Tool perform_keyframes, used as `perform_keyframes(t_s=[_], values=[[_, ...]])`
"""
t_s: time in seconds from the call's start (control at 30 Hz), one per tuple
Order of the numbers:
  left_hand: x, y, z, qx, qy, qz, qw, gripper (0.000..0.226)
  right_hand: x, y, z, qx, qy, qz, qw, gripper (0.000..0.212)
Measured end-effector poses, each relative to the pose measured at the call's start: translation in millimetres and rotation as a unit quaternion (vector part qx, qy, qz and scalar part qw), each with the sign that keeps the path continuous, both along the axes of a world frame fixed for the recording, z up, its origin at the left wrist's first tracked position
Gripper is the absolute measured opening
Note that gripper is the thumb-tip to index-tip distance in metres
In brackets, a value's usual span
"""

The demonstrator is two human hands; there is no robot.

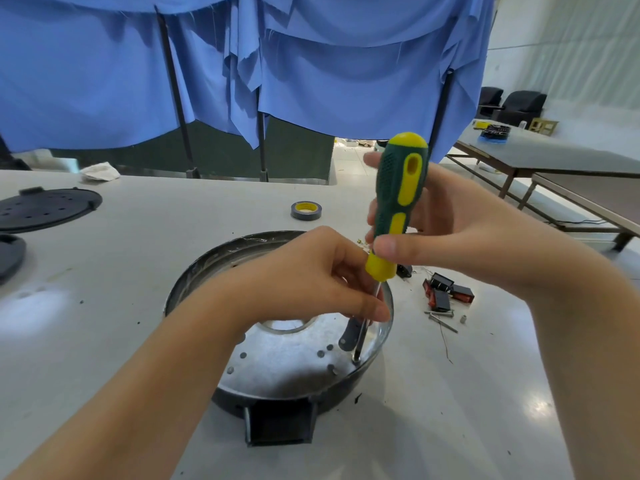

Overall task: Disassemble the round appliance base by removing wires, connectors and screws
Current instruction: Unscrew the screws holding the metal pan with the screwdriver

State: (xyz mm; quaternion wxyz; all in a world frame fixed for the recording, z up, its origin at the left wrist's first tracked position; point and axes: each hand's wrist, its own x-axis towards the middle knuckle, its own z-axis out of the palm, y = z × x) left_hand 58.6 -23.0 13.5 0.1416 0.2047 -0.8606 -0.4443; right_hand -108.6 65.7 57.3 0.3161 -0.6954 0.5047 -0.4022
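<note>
The round appliance base, a shallow metal pan with a dark rim and a square black socket at its front, lies on the white table in the middle. A green and yellow screwdriver stands nearly upright over it, its tip set on a screw near the base's right rim. My right hand grips the handle. My left hand pinches the steel shaft just below the handle, above the base.
Removed red and black switches, loose screws and wire bits lie right of the base. A grey tape roll sits behind it. Black plastic covers lie at the far left. Blue cloth hangs behind the table; another table stands at the right.
</note>
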Motion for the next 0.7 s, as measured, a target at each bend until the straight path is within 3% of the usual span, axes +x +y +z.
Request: perform_keyframes(t_s=[0.13, 0.4, 0.7], values=[[0.5, -1.1, -0.9, -0.018, 0.006, 0.02, 1.0, 0.015, -1.0, -4.3, -1.5, -0.017, 0.016, -0.048, 0.999, 0.067], [-0.7, -0.8, -1.6, -0.019, 0.011, 0.022, 1.0, 0.02, -1.1, -2.8, -0.8, -0.032, 0.012, -0.045, 0.998, 0.064], [1.7, -4.5, -1.5, 0.017, 0.015, -0.003, 1.0, 0.01, 1.4, -2.5, -0.3, -0.061, -0.017, -0.057, 0.996, 0.059]])
